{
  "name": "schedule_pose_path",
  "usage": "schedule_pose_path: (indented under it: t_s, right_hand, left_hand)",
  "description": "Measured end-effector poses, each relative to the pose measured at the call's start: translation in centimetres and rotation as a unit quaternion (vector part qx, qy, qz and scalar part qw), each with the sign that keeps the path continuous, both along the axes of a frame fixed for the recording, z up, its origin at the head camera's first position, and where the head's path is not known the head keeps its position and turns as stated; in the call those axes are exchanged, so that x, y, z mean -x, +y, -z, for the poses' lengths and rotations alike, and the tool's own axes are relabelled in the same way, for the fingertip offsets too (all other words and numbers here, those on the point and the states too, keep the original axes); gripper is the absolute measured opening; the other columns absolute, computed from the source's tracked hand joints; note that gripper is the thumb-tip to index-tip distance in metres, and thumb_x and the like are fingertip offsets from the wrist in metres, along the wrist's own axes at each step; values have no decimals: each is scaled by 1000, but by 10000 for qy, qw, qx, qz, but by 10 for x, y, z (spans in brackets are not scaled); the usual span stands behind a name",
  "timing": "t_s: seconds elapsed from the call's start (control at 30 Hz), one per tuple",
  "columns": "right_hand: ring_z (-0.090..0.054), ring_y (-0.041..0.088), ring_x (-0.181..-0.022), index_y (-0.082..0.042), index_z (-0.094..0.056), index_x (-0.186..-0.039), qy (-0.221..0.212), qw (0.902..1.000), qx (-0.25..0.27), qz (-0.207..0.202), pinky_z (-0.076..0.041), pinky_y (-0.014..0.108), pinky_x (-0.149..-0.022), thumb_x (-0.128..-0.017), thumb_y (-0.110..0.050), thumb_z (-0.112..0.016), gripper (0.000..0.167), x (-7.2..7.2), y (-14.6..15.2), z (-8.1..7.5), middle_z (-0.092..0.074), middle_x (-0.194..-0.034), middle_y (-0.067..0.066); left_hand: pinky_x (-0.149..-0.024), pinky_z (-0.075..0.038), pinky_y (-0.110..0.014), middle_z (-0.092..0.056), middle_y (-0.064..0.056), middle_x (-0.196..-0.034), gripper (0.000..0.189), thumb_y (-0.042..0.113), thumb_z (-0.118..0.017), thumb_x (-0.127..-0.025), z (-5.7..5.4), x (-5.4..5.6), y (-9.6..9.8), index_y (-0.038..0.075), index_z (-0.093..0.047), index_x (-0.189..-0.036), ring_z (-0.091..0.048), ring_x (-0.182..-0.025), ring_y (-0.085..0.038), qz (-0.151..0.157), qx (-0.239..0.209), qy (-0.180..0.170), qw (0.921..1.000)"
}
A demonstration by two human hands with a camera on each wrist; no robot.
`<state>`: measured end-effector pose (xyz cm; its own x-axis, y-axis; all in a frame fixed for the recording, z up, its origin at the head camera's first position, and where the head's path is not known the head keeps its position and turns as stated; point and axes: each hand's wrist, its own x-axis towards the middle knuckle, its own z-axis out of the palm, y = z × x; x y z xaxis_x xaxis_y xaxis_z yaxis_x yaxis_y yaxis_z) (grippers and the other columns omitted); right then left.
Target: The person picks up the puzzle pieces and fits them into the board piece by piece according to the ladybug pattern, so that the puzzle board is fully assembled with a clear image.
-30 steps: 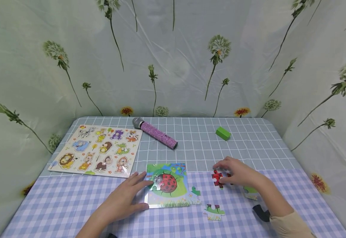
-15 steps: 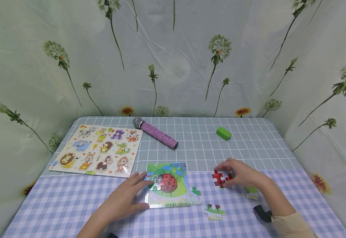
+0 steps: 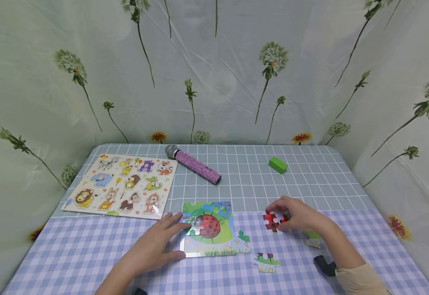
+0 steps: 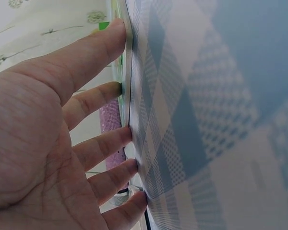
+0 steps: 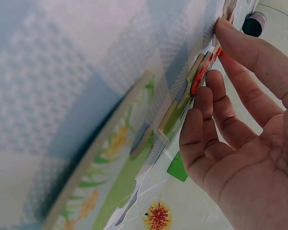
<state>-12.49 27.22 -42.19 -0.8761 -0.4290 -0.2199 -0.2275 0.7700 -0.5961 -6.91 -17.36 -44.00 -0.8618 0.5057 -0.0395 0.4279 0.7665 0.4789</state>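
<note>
In the head view my left hand [image 3: 155, 248] rests at the left edge of a ladybug jigsaw [image 3: 214, 242], thumb and fingers spread and mostly straight. Its fingertips touch the board's side in the left wrist view. To the right, the thumb and index finger of my right hand [image 3: 299, 214] pinch a red puzzle piece [image 3: 271, 221] lying on the cloth. Under that hand shows part of another red and black piece [image 3: 284, 219]. A green and white piece [image 3: 312, 239] lies near the right wrist, and another loose piece [image 3: 266, 262] lies closer to me.
An animal puzzle board [image 3: 120, 186] lies at the back left. Beside it is a glittery pink microphone [image 3: 197, 166]. A green block [image 3: 277, 164] sits at the back right. A black curved object [image 3: 324, 265] lies beside my right forearm.
My right hand has shifted slightly right, its thumb sliding toward the red piece's right side; the piece has turned a little. The left hand stays on the ladybug jigsaw.
</note>
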Motion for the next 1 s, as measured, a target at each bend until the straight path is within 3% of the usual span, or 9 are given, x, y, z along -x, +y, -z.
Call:
schedule_pose_path:
  t_s: [0.33,1.0]
  right_hand:
    - [-56,15,-99,-16,-77,-127,-56,9999,52,100,-53,24,-82,-81,-9,-93,50,0,-1,2,-69,-115,-3]
    - [-59,10,-99,-15,-78,-125,234,9996,-105,110,-55,27,-85,-81,-16,-95,47,-4,-6,0,-70,-111,-7]
  left_hand:
    - [-119,-41,-74,-49,-17,-167,69,45,-88,-85,0,-1,0,23,-65,-147,-41,-154,-54,42,-50,71,10000]
    - [-119,-42,-72,-50,-16,-166,68,46,-88,-85,1,-1,0,23,-66,-146,-42,-153,-53,48,-36,145,9999]
